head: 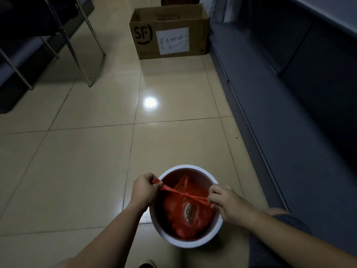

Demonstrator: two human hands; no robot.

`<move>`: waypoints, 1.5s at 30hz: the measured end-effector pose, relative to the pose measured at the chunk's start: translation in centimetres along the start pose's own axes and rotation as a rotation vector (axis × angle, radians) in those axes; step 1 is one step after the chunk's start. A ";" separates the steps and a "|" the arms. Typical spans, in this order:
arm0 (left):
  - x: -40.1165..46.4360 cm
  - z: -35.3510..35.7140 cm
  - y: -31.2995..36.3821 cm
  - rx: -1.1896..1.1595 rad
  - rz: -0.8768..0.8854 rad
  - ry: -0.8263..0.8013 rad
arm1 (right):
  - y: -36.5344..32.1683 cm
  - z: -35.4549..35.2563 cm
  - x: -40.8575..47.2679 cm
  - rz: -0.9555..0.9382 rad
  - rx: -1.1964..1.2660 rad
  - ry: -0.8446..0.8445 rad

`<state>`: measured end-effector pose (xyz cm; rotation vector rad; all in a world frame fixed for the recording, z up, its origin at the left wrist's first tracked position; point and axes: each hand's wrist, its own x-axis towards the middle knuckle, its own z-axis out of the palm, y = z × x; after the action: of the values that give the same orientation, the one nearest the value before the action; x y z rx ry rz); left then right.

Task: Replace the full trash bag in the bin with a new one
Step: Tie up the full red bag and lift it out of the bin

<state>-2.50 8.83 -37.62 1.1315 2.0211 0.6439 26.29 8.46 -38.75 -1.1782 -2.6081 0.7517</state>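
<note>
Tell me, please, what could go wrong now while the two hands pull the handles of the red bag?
The thin red plastic bag has its handles crossed and stretched taut between the left hand and right hand; they might tear. Its mouth looks partly open, so contents could spill. The white round bin could tip.

One white bin (212,235), one red bag (179,217), one cardboard box (170,31). Two hands: left (144,187), right (227,202).

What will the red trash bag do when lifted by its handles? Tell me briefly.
The red trash bag probably sags: its film is crumpled. Its handles, stretched thin between left hand and right hand, may dig in or tear.
</note>
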 end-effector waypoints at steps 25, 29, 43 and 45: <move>-4.1 -0.5 5.0 0.142 0.377 -0.284 | -7.2 -0.8 5.5 0.466 0.663 0.253; -4.1 0.0 5.0 0.225 0.413 -0.284 | -7.7 -0.6 6.2 0.595 0.933 0.263; -5.2 -0.3 3.9 0.200 0.404 -0.238 | -6.8 1.8 5.8 0.330 0.372 -0.030; -5.0 -1.0 3.2 0.201 0.403 -0.239 | -7.1 2.2 6.3 0.351 0.363 -0.016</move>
<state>0.06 5.95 -33.00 1.6767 1.6943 0.4764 16.62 8.36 -37.22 -1.5231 -2.1659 1.2392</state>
